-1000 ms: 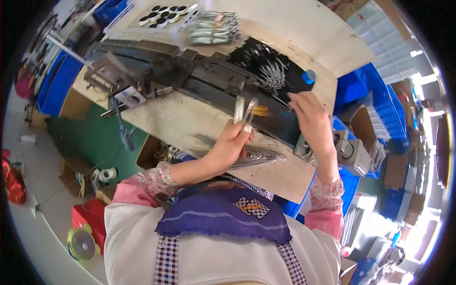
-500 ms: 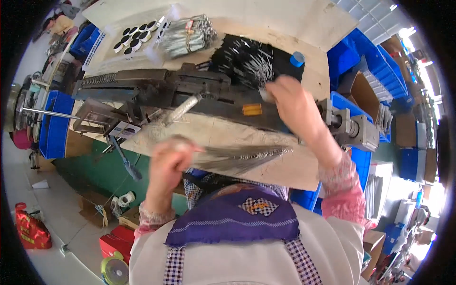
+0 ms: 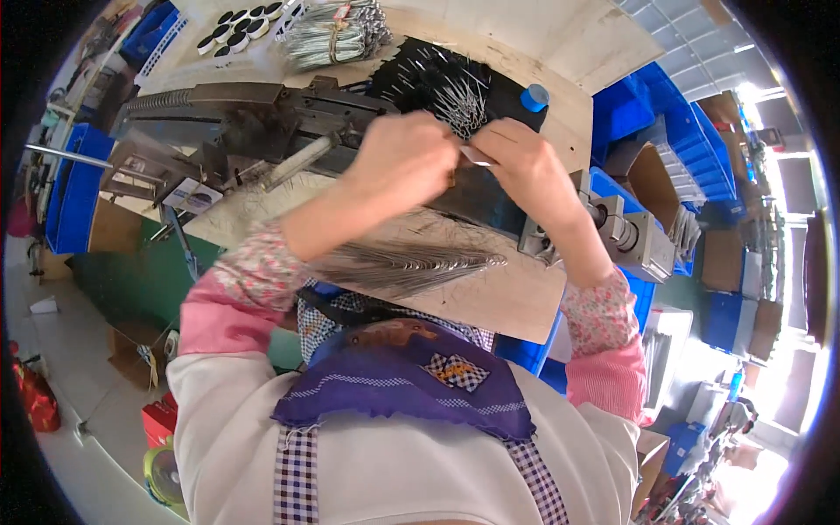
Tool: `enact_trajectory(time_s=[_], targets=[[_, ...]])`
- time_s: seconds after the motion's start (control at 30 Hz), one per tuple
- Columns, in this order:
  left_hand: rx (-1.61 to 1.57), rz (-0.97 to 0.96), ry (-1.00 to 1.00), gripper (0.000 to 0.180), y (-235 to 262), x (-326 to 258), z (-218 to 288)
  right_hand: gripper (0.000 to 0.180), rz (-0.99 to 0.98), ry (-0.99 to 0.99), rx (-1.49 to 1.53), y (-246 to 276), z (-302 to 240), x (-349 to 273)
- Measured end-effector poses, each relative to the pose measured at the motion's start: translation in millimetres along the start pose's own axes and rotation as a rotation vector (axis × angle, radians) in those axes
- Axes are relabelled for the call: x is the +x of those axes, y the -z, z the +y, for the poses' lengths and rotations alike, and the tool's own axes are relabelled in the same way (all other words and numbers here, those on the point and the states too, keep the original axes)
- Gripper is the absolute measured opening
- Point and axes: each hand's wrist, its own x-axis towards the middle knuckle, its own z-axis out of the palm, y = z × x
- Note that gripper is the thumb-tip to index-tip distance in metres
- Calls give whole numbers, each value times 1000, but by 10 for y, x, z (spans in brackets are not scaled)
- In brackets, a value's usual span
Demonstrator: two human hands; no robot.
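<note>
My left hand is closed, fingertips close to those of my right hand, over the dark metal machine bed; what it pinches is hidden. My right hand is also closed, with a small flat whitish piece showing at its fingertips. Just beyond both hands, a pile of thin metal pins with looped ends lies on a black cloth. Nearer to me, a fanned bunch of thin dark wires rests on the wooden table, below my left forearm.
A long metal machine crosses the table, its motor-like end at right. Behind stand a tied bundle of silvery rods, a tray of black-topped round pieces and a blue round cap. Blue bins stack at right.
My left hand has moved from above the wire bunch up and right to meet my right hand. My right hand stays near the pins. The whole view has shifted slightly.
</note>
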Motion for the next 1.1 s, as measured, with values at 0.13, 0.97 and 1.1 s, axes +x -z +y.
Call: enact_trajectory(time_s=[0.13, 0.97, 1.1], targets=[[157, 183, -96, 17, 273, -221, -320, 11, 104, 52, 124, -168, -103, 211], [-1043, 55, 690, 25, -336, -920, 8, 17, 88, -96, 69, -413, -230, 396], [-1313, 172, 1180, 37, -291, -1762, -613, 22, 7, -127, 74, -447, -613, -129]])
